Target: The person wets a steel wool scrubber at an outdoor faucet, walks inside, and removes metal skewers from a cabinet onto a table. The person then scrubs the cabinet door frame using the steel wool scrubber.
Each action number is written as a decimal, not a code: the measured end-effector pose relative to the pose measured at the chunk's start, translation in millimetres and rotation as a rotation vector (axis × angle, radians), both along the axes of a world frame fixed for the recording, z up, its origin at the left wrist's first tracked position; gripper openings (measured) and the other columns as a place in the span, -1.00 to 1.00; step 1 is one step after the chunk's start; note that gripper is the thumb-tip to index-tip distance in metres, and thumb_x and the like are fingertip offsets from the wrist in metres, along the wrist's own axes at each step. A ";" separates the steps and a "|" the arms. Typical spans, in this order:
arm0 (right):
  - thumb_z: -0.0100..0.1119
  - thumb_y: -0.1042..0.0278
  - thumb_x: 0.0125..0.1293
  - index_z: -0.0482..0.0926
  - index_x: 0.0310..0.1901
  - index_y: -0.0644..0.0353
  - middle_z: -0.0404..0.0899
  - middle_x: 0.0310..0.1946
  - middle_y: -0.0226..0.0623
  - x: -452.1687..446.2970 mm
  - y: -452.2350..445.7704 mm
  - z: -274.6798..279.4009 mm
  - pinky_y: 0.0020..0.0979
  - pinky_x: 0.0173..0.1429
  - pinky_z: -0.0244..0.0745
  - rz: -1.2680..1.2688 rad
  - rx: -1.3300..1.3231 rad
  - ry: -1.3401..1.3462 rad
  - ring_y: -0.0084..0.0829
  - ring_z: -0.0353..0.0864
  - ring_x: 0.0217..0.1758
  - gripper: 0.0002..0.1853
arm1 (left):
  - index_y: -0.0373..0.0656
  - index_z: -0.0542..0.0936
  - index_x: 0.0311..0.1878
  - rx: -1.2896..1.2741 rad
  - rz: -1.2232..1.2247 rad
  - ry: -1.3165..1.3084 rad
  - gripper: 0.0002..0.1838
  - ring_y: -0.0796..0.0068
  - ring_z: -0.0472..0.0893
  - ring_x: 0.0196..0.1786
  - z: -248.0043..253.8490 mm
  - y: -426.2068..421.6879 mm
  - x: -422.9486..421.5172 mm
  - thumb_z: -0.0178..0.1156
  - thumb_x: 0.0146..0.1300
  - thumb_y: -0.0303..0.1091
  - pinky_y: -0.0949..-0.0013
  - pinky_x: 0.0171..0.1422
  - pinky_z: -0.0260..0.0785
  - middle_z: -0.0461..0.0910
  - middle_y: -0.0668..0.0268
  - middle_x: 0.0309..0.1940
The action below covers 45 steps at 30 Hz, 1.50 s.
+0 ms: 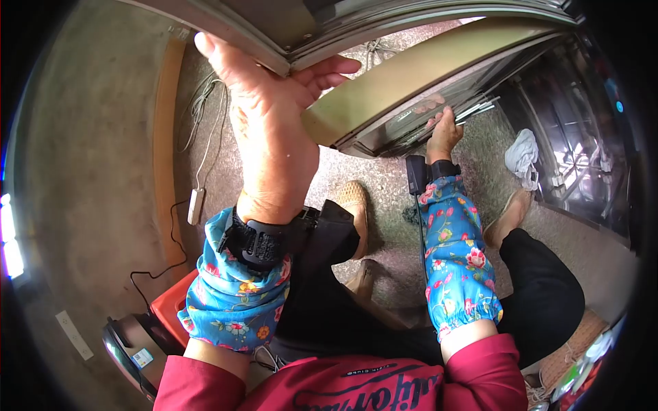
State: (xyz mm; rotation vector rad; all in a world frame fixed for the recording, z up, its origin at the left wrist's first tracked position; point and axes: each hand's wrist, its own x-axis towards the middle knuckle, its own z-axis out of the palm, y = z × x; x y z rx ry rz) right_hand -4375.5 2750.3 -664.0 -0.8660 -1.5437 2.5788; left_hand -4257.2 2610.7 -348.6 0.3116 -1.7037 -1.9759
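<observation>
My left hand (pixel 271 123) is at the lower corner of a metal frame (pixel 264 51) at the top of the view. The thumb lies on one side of the corner and the fingers reach under the other. My right hand (pixel 444 137) touches the glossy front of a long, shallow cabinet part (pixel 391 89) with a pale yellow-green top. Its fingers are stretched against that surface, where their reflection shows. Both wrists wear black straps with devices, above blue flowered sleeves.
A white power strip (pixel 196 207) and loose cables lie on the floor at left. A white plastic bag (pixel 522 159) sits by a dark glossy panel (pixel 582 137) at right. An orange-red box (pixel 175 305) and an appliance (pixel 133 353) stand at lower left.
</observation>
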 end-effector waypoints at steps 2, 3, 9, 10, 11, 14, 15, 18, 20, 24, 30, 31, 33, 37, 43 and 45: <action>0.06 0.31 0.19 0.45 -0.25 0.32 0.40 -0.49 -0.31 1.6 -1.0 -0.8 -0.41 -0.56 0.37 0.038 0.042 -0.014 -0.46 0.37 -0.61 -0.78 | -0.10 0.01 0.27 -0.045 0.008 -0.020 -0.60 0.15 0.61 -0.15 1.9 2.3 -3.4 -0.21 0.45 -0.29 0.22 0.08 0.43 0.46 0.02 -0.01; 0.06 0.32 0.21 0.45 -0.27 0.29 0.40 -0.50 -0.34 2.2 -4.5 2.0 -0.43 -0.55 0.36 0.010 0.037 -0.003 -0.47 0.37 -0.61 -0.81 | -0.09 0.00 0.27 -0.068 0.009 -0.031 -0.59 0.15 0.61 -0.15 2.6 3.8 -6.1 -0.20 0.43 -0.33 0.22 0.07 0.44 0.45 0.02 -0.01; 0.04 0.31 0.22 0.47 -0.25 0.32 0.45 -0.48 -0.32 -3.1 -6.1 17.2 -0.46 -0.54 0.36 -0.003 0.140 0.084 -0.47 0.42 -0.56 -0.78 | -0.01 -0.06 0.27 -0.207 0.018 -0.066 -0.47 0.15 0.62 -0.16 9.6 12.0 -11.9 -0.12 0.32 -0.56 0.21 -0.01 0.49 0.41 0.03 0.03; 0.08 0.32 0.20 0.46 -0.28 0.34 0.45 -0.50 -0.32 -3.5 -3.2 18.9 -0.46 -0.54 0.38 -0.053 0.134 0.035 -0.47 0.42 -0.56 -0.78 | 0.00 -0.07 0.27 -0.243 0.026 -0.078 -0.44 0.15 0.62 -0.16 10.5 12.9 -10.7 -0.11 0.31 -0.60 0.21 -0.03 0.49 0.41 0.03 0.03; 0.10 0.32 0.18 0.45 -0.29 0.34 0.44 -0.51 -0.31 -5.4 1.5 13.9 -0.45 -0.55 0.38 -0.082 0.126 0.024 -0.46 0.41 -0.57 -0.78 | 0.01 -0.08 0.27 -0.247 0.034 -0.079 -0.41 0.15 0.62 -0.16 10.4 12.0 -10.5 -0.10 0.29 -0.64 0.20 -0.04 0.50 0.40 0.03 0.04; 0.12 0.33 0.15 0.39 -0.33 0.35 0.43 -0.54 -0.28 -6.5 14.7 -3.3 -0.41 -0.57 0.39 -0.173 0.070 -0.060 -0.43 0.40 -0.62 -0.77 | 0.01 -0.06 0.28 -0.083 0.066 -0.028 -0.45 0.17 0.62 -0.20 9.1 10.2 1.3 -0.13 0.27 -0.31 0.23 -0.10 0.50 0.43 0.06 0.02; 0.12 0.34 0.14 0.36 -0.34 0.36 0.43 -0.55 -0.26 -3.9 17.4 -3.2 -0.37 -0.58 0.40 -0.190 0.095 -0.083 -0.40 0.41 -0.64 -0.76 | 0.00 -0.03 0.30 0.064 0.075 0.019 -0.38 0.19 0.62 -0.23 8.5 12.0 5.8 -0.17 0.27 0.06 0.25 -0.16 0.49 0.47 0.09 0.00; 0.03 0.39 0.15 0.37 -0.22 0.38 0.41 -0.49 -0.27 1.6 13.6 4.0 -0.39 -0.53 0.39 -0.210 0.075 -0.099 -0.41 0.40 -0.61 -0.77 | -0.07 0.18 0.26 0.247 0.040 0.260 -0.30 0.30 0.60 -0.28 15.6 26.8 22.3 -0.14 0.33 0.32 0.31 -0.21 0.45 0.49 0.15 -0.06; 0.03 0.39 0.15 0.38 -0.20 0.37 0.41 -0.48 -0.27 -3.0 6.9 10.1 -0.39 -0.53 0.40 -0.211 0.095 -0.078 -0.41 0.40 -0.61 -0.76 | -0.03 0.01 0.26 -0.027 0.031 0.082 -0.52 0.21 0.61 -0.21 18.8 30.1 27.9 -0.13 0.32 -0.29 0.25 -0.11 0.49 0.44 0.07 -0.01; 0.07 0.38 0.16 0.37 -0.13 0.40 0.44 -0.46 -0.22 -14.8 8.5 0.3 -0.42 -0.55 0.41 -0.194 0.067 0.159 -0.43 0.42 -0.60 -0.70 | -0.25 0.18 0.14 -0.055 0.080 0.022 -0.51 0.18 0.60 -0.18 11.9 30.7 40.3 -0.34 0.41 -0.02 0.25 -0.02 0.45 0.50 0.02 -0.09; 0.17 0.35 0.19 0.39 -0.33 0.28 0.44 -0.55 -0.30 -54.6 76.3 39.6 -0.43 -0.61 0.31 -0.199 0.013 0.096 -0.47 0.36 -0.65 -0.80 | -0.39 0.40 0.00 0.073 0.082 -0.019 0.00 0.18 0.57 -0.18 3.3 23.0 54.7 -0.61 0.26 0.49 0.22 0.04 0.38 0.56 0.02 -0.19; 0.15 0.33 0.22 0.40 -0.33 0.24 0.42 -0.54 -0.33 -57.5 89.9 40.4 -0.40 -0.55 0.31 -0.143 -0.003 0.105 -0.48 0.34 -0.62 -0.82 | -0.39 0.41 -0.01 0.070 0.083 -0.023 0.00 0.18 0.57 -0.18 3.4 21.8 51.4 -0.61 0.26 0.49 0.23 0.05 0.37 0.57 0.02 -0.20; 0.13 0.30 0.27 0.41 -0.33 0.17 0.38 -0.54 -0.38 -53.7 113.1 55.8 -0.39 -0.46 0.30 -0.056 -0.047 0.125 -0.49 0.30 -0.59 -0.85 | -0.37 0.41 -0.01 0.086 0.077 -0.033 -0.02 0.19 0.57 -0.18 5.9 16.0 31.4 -0.61 0.26 0.48 0.23 0.05 0.36 0.57 0.02 -0.20; 0.05 0.29 0.32 0.37 -0.31 0.08 0.35 -0.54 -0.43 -46.2 140.1 68.3 -0.40 -0.48 0.20 -0.053 -0.181 0.052 -0.51 0.24 -0.59 -0.89 | -0.03 0.13 0.22 0.033 0.078 -0.022 -0.21 0.18 0.59 -0.30 0.7 5.6 4.1 -0.37 0.25 0.49 0.20 -0.17 0.47 0.49 0.15 -0.08; 0.01 0.22 0.30 0.31 -0.35 0.05 0.33 -0.55 -0.48 18.6 168.1 70.6 -0.40 -0.47 0.18 -0.042 -0.264 -0.040 -0.53 0.23 -0.60 -0.84 | -0.33 0.39 0.05 0.117 0.084 -0.086 0.02 0.25 0.58 -0.32 -0.6 7.5 14.4 -0.40 0.14 0.60 0.23 -0.18 0.47 0.55 0.09 -0.28; 0.03 0.21 0.29 0.32 -0.35 0.05 0.32 -0.53 -0.46 36.4 172.1 74.4 -0.37 -0.46 0.17 -0.049 -0.288 -0.040 -0.51 0.24 -0.60 -0.83 | -0.32 0.38 0.06 0.133 0.106 -0.072 0.04 0.27 0.58 -0.34 -2.2 7.6 15.8 -0.41 0.11 0.62 0.24 -0.19 0.48 0.55 0.08 -0.29</action>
